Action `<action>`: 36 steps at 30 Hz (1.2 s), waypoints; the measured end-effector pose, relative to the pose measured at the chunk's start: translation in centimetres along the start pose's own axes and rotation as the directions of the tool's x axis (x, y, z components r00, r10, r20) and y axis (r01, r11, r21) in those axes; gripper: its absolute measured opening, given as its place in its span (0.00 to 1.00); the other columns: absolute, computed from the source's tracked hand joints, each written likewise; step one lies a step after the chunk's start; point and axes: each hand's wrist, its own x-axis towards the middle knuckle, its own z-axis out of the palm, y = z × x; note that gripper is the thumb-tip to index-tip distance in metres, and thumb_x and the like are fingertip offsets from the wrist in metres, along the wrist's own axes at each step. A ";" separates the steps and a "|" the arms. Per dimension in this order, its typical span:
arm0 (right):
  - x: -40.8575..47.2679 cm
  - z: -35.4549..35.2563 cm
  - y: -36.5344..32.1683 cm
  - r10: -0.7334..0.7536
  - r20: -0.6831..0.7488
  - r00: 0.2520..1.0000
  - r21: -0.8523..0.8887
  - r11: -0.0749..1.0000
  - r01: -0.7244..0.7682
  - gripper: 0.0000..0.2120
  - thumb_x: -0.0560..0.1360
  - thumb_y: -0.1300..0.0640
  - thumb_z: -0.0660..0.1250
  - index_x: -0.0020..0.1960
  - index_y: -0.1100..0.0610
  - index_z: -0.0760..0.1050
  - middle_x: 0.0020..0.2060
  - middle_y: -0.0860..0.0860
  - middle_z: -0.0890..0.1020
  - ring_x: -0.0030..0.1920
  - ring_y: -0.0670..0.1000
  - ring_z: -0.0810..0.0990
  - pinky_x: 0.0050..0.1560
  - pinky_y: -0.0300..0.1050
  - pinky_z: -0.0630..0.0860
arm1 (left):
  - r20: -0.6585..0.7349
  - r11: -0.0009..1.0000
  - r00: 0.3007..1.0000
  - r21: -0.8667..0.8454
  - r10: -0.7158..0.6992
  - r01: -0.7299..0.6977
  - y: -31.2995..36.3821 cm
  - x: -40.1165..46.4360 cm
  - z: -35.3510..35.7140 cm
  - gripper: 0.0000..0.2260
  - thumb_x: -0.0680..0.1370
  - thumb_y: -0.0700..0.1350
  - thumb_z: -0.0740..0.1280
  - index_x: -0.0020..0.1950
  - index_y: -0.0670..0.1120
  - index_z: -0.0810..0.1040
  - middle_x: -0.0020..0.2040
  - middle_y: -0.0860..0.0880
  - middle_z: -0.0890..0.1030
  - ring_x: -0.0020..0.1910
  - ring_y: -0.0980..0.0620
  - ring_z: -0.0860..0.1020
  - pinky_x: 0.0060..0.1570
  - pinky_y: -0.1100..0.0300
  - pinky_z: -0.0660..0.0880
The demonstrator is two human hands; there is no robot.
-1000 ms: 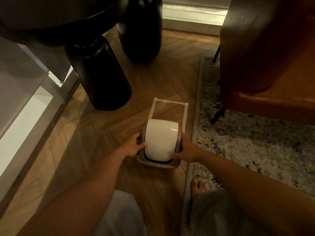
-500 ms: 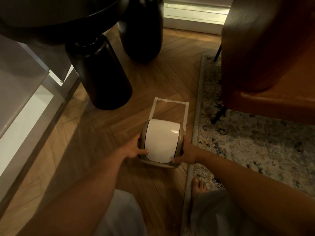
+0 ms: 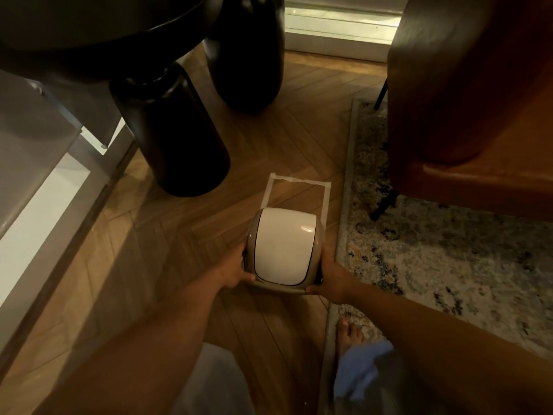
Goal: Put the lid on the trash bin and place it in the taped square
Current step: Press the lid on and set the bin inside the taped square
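Note:
A small beige trash bin [image 3: 319,235] with a white swing lid [image 3: 282,245] on top sits between my two hands on the wooden floor. My left hand [image 3: 232,269] grips its left side and my right hand [image 3: 332,278] grips its right side. The white taped square [image 3: 294,181] lies on the floor just beyond the bin. The bin covers the near part of the square; the far edge and parts of both side strips show.
Two thick black table legs [image 3: 176,139] stand to the left and behind the square. A patterned rug [image 3: 449,259] edges the right side, with a brown armchair [image 3: 478,115] on it. My bare foot [image 3: 348,332] rests near the rug's edge.
The bin has moved a little forward, toward the taped square, with both hands still gripping its sides.

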 end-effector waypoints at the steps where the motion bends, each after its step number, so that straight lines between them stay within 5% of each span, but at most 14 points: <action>1: 0.1 0.0 -0.1 -0.004 -0.013 1.000 0.010 1.000 0.004 0.62 0.67 0.53 0.81 0.81 0.50 0.36 0.75 0.55 0.68 0.73 0.57 0.71 0.66 0.43 0.69 | -0.018 1.000 1.000 0.001 0.010 -0.010 0.0 0.2 0.0 0.44 0.70 0.37 0.77 0.79 0.46 0.55 0.77 0.44 0.64 0.76 0.44 0.61 0.72 0.51 0.59; 14: 3.6 -2.7 0.5 0.004 -0.121 0.993 0.082 0.997 0.006 0.58 0.71 0.61 0.78 0.82 0.47 0.37 0.76 0.54 0.68 0.73 0.59 0.70 0.70 0.58 0.72 | -0.146 0.991 0.983 -0.046 0.114 -0.122 1.7 4.7 0.1 0.46 0.70 0.39 0.77 0.80 0.49 0.52 0.78 0.46 0.62 0.76 0.47 0.60 0.67 0.59 0.59; 18: 4.9 -3.3 1.0 0.004 -0.164 0.986 0.114 0.993 0.015 0.58 0.71 0.64 0.76 0.82 0.45 0.36 0.76 0.54 0.69 0.74 0.59 0.70 0.69 0.63 0.72 | -0.182 0.987 0.976 -0.083 0.120 -0.137 2.2 6.2 0.2 0.44 0.72 0.40 0.76 0.80 0.51 0.53 0.78 0.48 0.63 0.77 0.47 0.60 0.70 0.53 0.60; 22: 6.2 -4.0 1.5 0.003 -0.195 0.981 0.169 0.985 0.030 0.57 0.72 0.64 0.76 0.82 0.45 0.37 0.76 0.52 0.68 0.75 0.55 0.68 0.71 0.57 0.72 | -0.230 0.988 0.969 -0.101 0.089 -0.115 2.8 8.0 0.1 0.40 0.74 0.40 0.73 0.80 0.50 0.55 0.77 0.46 0.64 0.76 0.45 0.61 0.71 0.49 0.61; 27: 8.1 -4.6 2.0 0.010 -0.260 0.965 0.209 0.977 0.047 0.50 0.75 0.65 0.73 0.82 0.42 0.44 0.72 0.48 0.72 0.69 0.45 0.69 0.62 0.38 0.70 | -0.280 0.985 0.954 -0.097 0.109 -0.141 3.0 9.7 0.3 0.39 0.75 0.41 0.73 0.80 0.51 0.55 0.77 0.46 0.63 0.76 0.45 0.61 0.71 0.50 0.61; 32: 9.5 -4.8 2.5 0.037 -0.294 0.955 0.233 0.972 0.034 0.44 0.79 0.62 0.68 0.82 0.40 0.45 0.73 0.49 0.72 0.71 0.53 0.72 0.66 0.47 0.73 | -0.258 0.984 0.960 -0.111 0.107 -0.140 3.4 11.5 -0.3 0.37 0.77 0.44 0.70 0.80 0.55 0.53 0.78 0.49 0.63 0.76 0.46 0.62 0.70 0.50 0.62; 36: 10.8 -4.9 2.8 0.075 -0.388 0.919 0.241 0.970 0.022 0.37 0.82 0.60 0.64 0.82 0.41 0.48 0.64 0.57 0.80 0.61 0.59 0.81 0.56 0.44 0.75 | -0.285 0.981 0.951 -0.113 0.120 -0.157 4.4 13.5 -0.6 0.37 0.77 0.44 0.70 0.80 0.55 0.54 0.77 0.49 0.65 0.75 0.47 0.63 0.67 0.55 0.61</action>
